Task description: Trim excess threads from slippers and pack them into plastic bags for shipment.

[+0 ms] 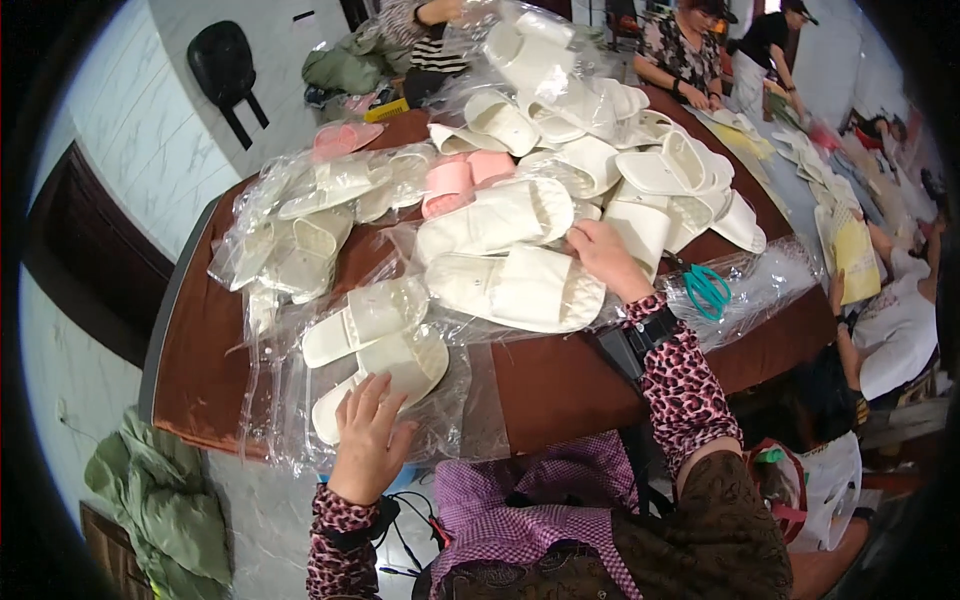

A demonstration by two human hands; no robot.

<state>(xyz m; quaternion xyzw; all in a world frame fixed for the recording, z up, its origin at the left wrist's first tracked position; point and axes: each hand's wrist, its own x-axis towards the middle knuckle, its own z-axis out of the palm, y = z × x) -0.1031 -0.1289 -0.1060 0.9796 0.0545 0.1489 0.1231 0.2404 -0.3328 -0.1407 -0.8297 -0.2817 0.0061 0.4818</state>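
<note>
- Clear plastic bags [240, 245] at 9 o'clock, clock centred on the brown table [560, 390]: bagged white slippers [305, 250] in a jumble; judged done, though whether each bag is sealed I cannot tell
- 11 o'clock, far edge: lone pink slipper [345, 138]; stage unclear
- 8 o'clock: near pair of white slippers [345, 345], film around them; reads as the pair in work, wrapped part-way at most
- 7 o'clock: left hand [372, 440] loose, fingers spread, tips at the lower slipper of that near pair, nothing clenched
- Just short of 12: pink pair [447, 185] among the white; looks unwrapped, so probably left to do
- Centre: middle pair of white slippers [540, 285], one above the other, soles partly showing, film close by
- 3 o'clock, close in: right hand [607, 255] with fingers bent at the edge of the middle pair; grasping or only resting, cannot tell
- 1 o'clock: heap of white slippers [665, 172], many seemingly bare; judged the bulk remaining
- 3 o'clock, farther out: teal-handled scissors [706, 292] beside loose film [775, 275]
- Writing: no brand, label or lettering legible on slippers or film
</note>
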